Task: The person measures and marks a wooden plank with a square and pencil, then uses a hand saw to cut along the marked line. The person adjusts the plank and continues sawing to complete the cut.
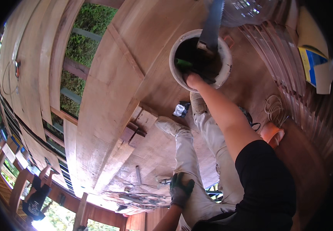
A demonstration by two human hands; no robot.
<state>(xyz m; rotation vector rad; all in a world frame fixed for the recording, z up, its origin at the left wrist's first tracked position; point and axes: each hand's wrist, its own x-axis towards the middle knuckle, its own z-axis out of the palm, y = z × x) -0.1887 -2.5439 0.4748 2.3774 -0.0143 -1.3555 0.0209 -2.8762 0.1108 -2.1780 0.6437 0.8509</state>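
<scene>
My right arm reaches down into a white bucket (173,63) with a dark inside. The wrist of my right hand (192,80) shows at the rim, but its fingers are lost in the shadow there. Next to that hand a green item (182,63) lies in the bucket. A handsaw (211,29) stands in the same bucket, its toothed blade rising past the far rim. My left hand (181,189), in a grey and dark green glove, rests on my left leg near the knee, fingers laid over the trouser cloth, holding nothing.
Gaps between boards at the left open onto greenery (83,50). Stacked wooden strips (268,54) line the right side, near a coiled cord (276,109) and an orange container (272,134). Wood blocks (132,133) lie by my feet. Another person (37,198) works at the far lower left.
</scene>
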